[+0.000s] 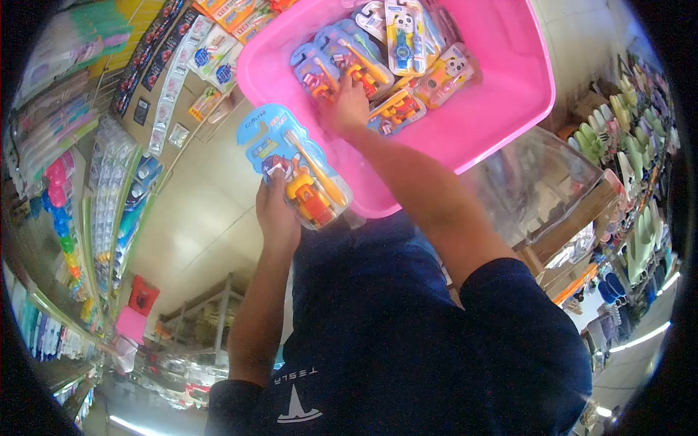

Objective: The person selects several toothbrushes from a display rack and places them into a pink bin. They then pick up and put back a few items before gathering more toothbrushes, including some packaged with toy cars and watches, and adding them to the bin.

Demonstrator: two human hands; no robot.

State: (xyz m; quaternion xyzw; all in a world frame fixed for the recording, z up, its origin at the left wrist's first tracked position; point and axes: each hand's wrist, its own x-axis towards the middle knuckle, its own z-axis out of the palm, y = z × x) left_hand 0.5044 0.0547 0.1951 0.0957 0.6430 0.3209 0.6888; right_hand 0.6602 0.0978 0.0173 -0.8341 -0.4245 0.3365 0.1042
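In my left hand (pixel 278 211) is a toothbrush pack (pixel 294 163), a blue card with a clear blister over a yellow child's toothbrush and a red-and-yellow toy. The thumb lies across its front, left of the pink tub (pixel 509 94). My right hand (pixel 347 109) reaches into the tub, fingers closed at the edge of a similar toothbrush pack (pixel 360 58); its fingertips are partly hidden. Beside it lie another blue pack (pixel 314 71), a panda pack (pixel 405 40) with a blue toy, a second panda pack (pixel 447 73) and a red-and-yellow toy pack (pixel 398 110).
Hanging packaged goods (pixel 116 196) line a rack on the left. Boxes and packs (pixel 218 54) fill a shelf at the upper left. At right stand a clear plastic-covered wooden crate (pixel 534 189) and rows of slippers (pixel 640 160). Pale floor tiles (pixel 211 174) show below.
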